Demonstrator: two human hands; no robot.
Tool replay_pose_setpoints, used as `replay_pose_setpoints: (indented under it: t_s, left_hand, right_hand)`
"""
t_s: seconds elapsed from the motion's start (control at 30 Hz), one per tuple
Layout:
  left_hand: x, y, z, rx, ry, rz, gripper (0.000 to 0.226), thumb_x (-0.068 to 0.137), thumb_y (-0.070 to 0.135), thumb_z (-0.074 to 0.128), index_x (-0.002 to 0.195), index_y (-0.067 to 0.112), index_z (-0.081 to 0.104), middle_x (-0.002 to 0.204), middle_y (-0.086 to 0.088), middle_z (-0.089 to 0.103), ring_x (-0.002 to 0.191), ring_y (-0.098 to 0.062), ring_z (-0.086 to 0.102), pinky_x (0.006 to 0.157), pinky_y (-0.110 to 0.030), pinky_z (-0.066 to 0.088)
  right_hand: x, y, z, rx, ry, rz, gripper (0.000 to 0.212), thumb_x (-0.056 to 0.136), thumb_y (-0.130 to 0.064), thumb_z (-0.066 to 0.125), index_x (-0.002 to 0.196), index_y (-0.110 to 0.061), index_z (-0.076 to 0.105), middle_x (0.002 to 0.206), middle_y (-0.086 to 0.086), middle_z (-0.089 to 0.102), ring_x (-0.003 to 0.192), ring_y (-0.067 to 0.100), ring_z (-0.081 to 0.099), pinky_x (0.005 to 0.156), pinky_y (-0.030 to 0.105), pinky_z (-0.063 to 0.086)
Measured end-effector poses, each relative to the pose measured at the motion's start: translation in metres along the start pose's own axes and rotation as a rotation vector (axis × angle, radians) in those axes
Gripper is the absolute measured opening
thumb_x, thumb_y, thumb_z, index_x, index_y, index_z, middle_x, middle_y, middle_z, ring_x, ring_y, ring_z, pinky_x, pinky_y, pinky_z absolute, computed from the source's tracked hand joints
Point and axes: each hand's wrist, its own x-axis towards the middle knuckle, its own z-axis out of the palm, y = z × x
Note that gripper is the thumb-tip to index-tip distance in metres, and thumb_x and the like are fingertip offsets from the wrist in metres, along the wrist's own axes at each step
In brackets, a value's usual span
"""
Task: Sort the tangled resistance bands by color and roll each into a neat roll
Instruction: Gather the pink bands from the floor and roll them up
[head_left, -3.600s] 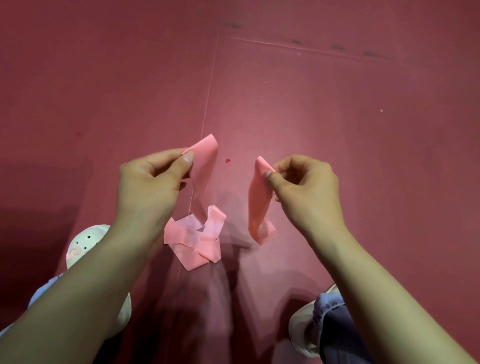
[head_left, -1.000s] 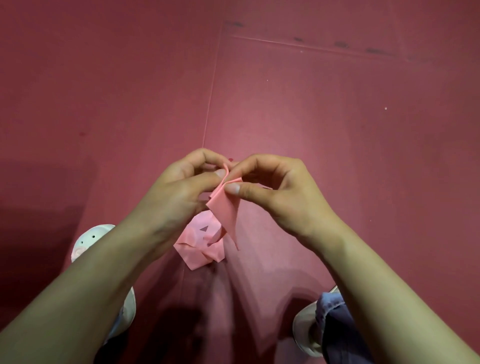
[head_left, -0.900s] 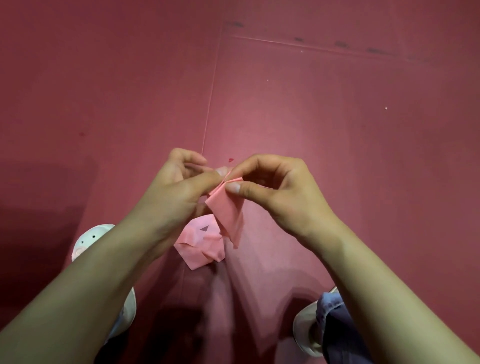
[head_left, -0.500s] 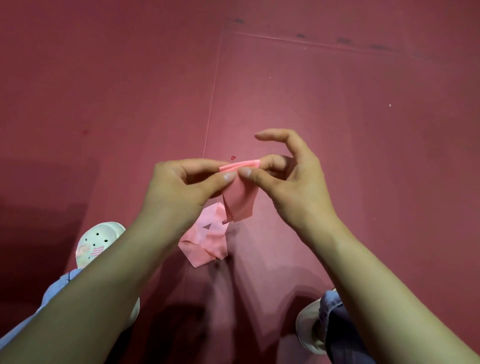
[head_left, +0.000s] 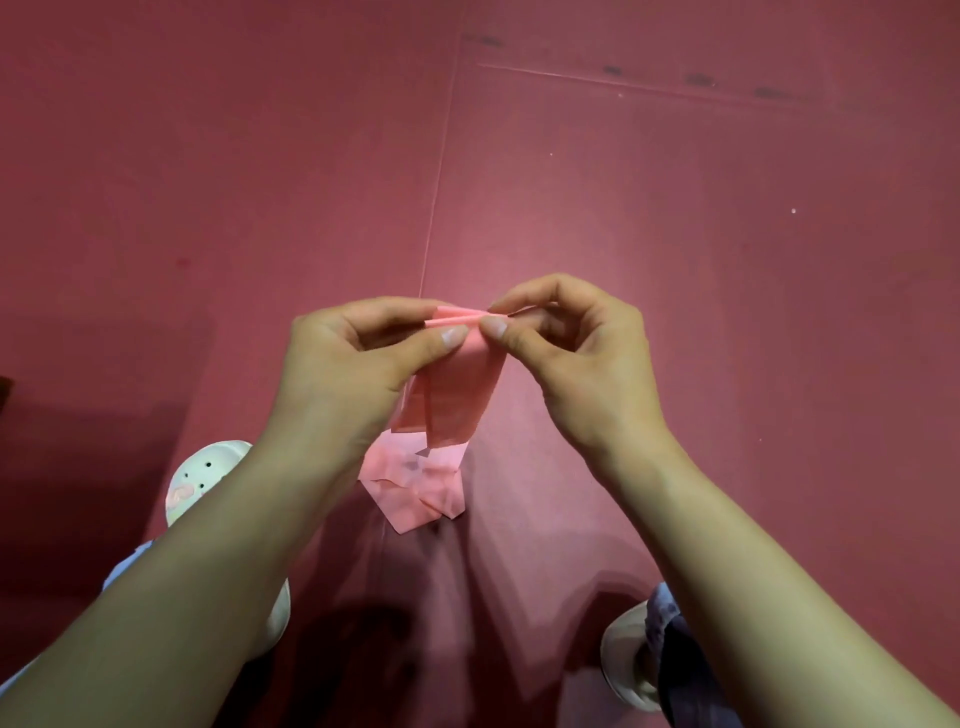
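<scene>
Pink band (head_left: 457, 395) held up by its top edge, above the dark red floor (head_left: 675, 234).

The left hand (head_left: 343, 364) and right hand (head_left: 576, 358) each pinch the folded top edge, which runs left to right. The strip hangs straight down toward a crumpled pink heap (head_left: 415, 488) lying on the seamed floor.

resistance band (head_left: 452, 395): plain salmon pink, no print; heap at its low end paler pink.
floor mat (head_left: 675, 234): dark maroon-red, thin pale seam lines, few black dashes far above band.
clog (head_left: 208, 478), lower-L of band: white w/ dark holes, pinkish patch.
shoe (head_left: 623, 670), lower-R of band: white; cuff (head_left: 670, 623) blue denim.
</scene>
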Motion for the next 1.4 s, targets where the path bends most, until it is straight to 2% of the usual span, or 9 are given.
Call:
replay_pose_setpoints:
  t_s: [0.2,0.37,0.57,0.73,0.9,1.0,1.2,1.33,1.4]
  left_hand:
    - [0.002,-0.004,0.0,-0.033,0.017,-0.037,0.022,0.074,0.0,0.074,0.093,0.011,0.075,0.087,-0.008,0.076,0.082,-0.018,0.072,0.078,-0.028,0.055]
    - [0.002,-0.004,0.0,-0.041,0.06,0.011,0.024,0.073,-0.001,0.075,0.074,0.023,0.078,0.078,-0.001,0.076,0.076,-0.014,0.071,0.073,-0.025,0.056]
    - [0.0,-0.005,0.005,-0.101,0.054,-0.045,0.021,0.072,0.01,0.076,0.093,0.012,0.077,0.093,-0.011,0.075,0.094,-0.027,0.071,0.089,-0.038,0.055]
    - [-0.001,-0.008,0.008,-0.105,0.091,-0.028,0.012,0.08,0.007,0.072,0.086,0.016,0.078,0.092,-0.006,0.076,0.096,-0.025,0.071,0.091,-0.038,0.054]
    - [0.002,-0.02,-0.004,-0.056,0.139,0.013,0.015,0.079,0.008,0.074,0.08,0.022,0.079,0.088,-0.002,0.076,0.091,-0.019,0.071,0.087,-0.033,0.054]
    - [0.008,-0.033,-0.019,-0.017,0.194,-0.026,0.018,0.076,0.008,0.076,0.073,0.025,0.079,0.08,0.004,0.076,0.08,-0.01,0.069,0.08,-0.029,0.054]
    - [0.034,-0.097,-0.038,0.074,0.266,-0.074,0.015,0.074,0.007,0.078,0.076,0.021,0.074,0.068,0.014,0.072,0.068,0.0,0.063,0.076,-0.023,0.054]
    - [0.04,-0.163,-0.04,0.156,0.266,-0.148,0.015,0.075,0.007,0.077,0.088,0.014,0.076,0.064,0.018,0.069,0.061,0.007,0.059,0.064,-0.013,0.048]
    - [0.043,-0.191,-0.041,0.182,0.265,-0.186,0.013,0.075,0.009,0.078,0.085,0.017,0.076,0.068,0.015,0.071,0.065,0.004,0.061,0.067,-0.015,0.049]
  right_hand:
    - [-0.001,-0.001,0.0,0.02,0.03,-0.015,0.016,0.082,-0.001,0.069,0.079,-0.016,0.066,0.061,0.017,0.059,0.061,0.015,0.053,0.058,0.019,0.044]
    - [0.0,0.001,-0.001,0.033,0.035,0.023,0.015,0.082,-0.003,0.071,0.091,-0.013,0.065,0.062,0.002,0.059,0.064,0.017,0.053,0.061,0.022,0.047]
    - [0.0,0.005,0.001,0.074,0.031,0.092,0.015,0.082,0.003,0.069,0.088,-0.01,0.064,0.06,0.002,0.059,0.063,0.017,0.06,0.07,0.038,0.06]
    - [0.001,0.007,0.005,0.066,0.041,0.114,0.021,0.08,0.003,0.071,0.089,-0.014,0.064,0.06,-0.004,0.06,0.059,0.01,0.062,0.072,0.046,0.06]
    - [0.001,0.02,0.001,-0.049,0.034,0.12,0.019,0.08,-0.009,0.074,0.095,-0.018,0.066,0.066,-0.003,0.062,0.071,0.015,0.058,0.079,0.042,0.056]
    - [0.0,0.048,-0.004,-0.135,-0.018,0.264,0.018,0.083,-0.013,0.072,0.1,-0.012,0.066,0.071,-0.002,0.057,0.075,0.014,0.055,0.078,0.036,0.052]
    - [0.0,0.145,0.008,-0.269,-0.077,0.521,0.018,0.084,-0.001,0.066,0.103,-0.002,0.067,0.087,0.004,0.06,0.078,0.014,0.055,0.069,0.021,0.044]
    - [0.005,0.21,0.028,-0.321,-0.089,0.582,0.018,0.079,0.002,0.069,0.093,-0.01,0.067,0.086,0.003,0.062,0.079,0.017,0.057,0.08,0.03,0.049]
    - [0.012,0.239,0.036,-0.356,-0.105,0.608,0.02,0.077,0.001,0.07,0.093,-0.011,0.067,0.089,0.006,0.067,0.082,0.023,0.063,0.088,0.035,0.052]
